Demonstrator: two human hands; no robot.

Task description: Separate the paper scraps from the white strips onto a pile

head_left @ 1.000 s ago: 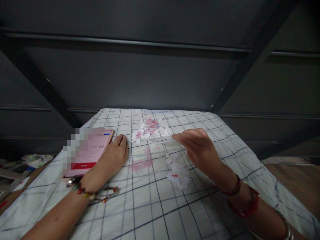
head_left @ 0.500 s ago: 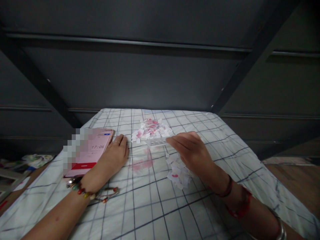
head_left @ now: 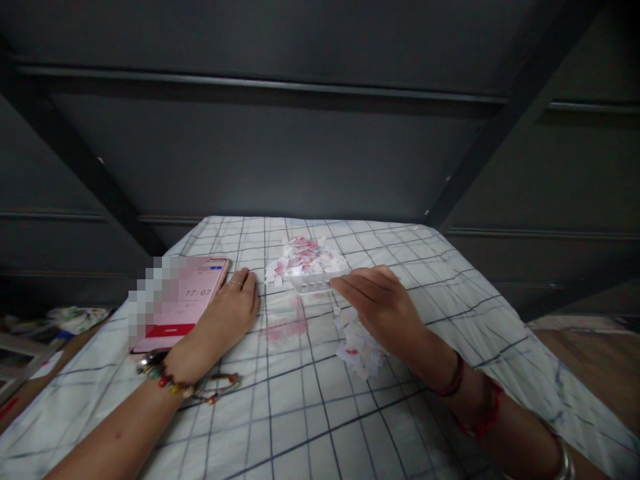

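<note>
My left hand (head_left: 236, 300) lies flat on the checked cloth with its fingers stretched forward, right beside a pink phone (head_left: 200, 293). Nothing shows in that hand. At the middle of the cloth stands a small white slotted basket (head_left: 313, 283), with scraps of paper (head_left: 304, 253), white and pinkish-red, heaped in and behind it. My right hand (head_left: 377, 297) has its fingers pressed together on the basket's right front corner. The thumb is hidden. Below that hand a second pile of paper scraps (head_left: 361, 347) lies loose on the cloth, partly covered by it.
The checked cloth (head_left: 280, 427) spreads over a flat surface that ends at a dark panelled wall (head_left: 280, 160). It bears a pink stain (head_left: 285, 330) between my hands. A bagged bundle (head_left: 80, 320) sits low at the far left.
The phone's timer went from 17:06 to 17:07. The basket's slotted front shows more clearly now. Both hands stay nearly where they were, with only a slight shift of the view.
</note>
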